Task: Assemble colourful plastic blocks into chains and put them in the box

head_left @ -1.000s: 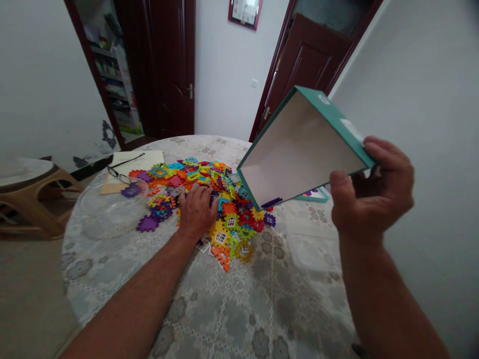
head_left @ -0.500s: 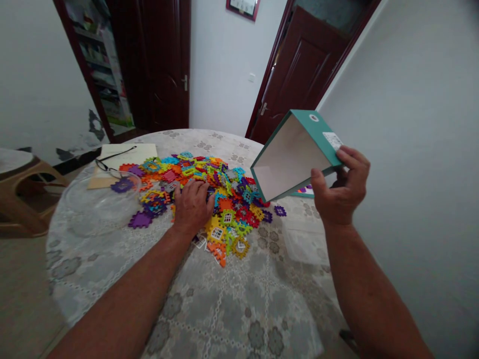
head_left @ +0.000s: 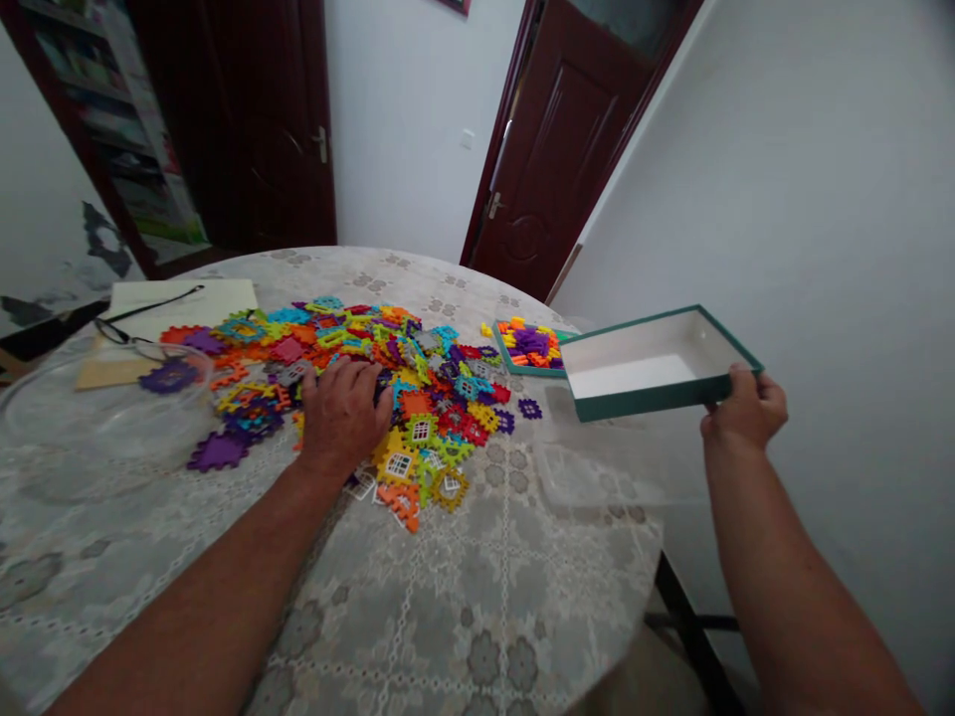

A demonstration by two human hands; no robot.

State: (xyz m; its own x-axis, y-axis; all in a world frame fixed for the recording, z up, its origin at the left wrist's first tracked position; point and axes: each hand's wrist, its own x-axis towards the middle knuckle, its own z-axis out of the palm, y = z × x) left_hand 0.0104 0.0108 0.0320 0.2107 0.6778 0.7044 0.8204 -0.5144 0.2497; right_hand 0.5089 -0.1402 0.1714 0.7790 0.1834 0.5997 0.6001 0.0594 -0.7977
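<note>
In right hand (head_left: 746,410) — green box (head_left: 653,370)

My one head-worn view looks forward and down, close above the round desk (head_left: 463,597), facing two dark-red panelled doors (head_left: 556,129) beyond.

White walls (head_left: 843,199), dark red doors (head_left: 563,139)

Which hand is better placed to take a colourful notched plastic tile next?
Probably the left hand: it rests on the heap of colourful notched plastic tiles, while the right hand holds a white-lined green rectangular box.
</note>
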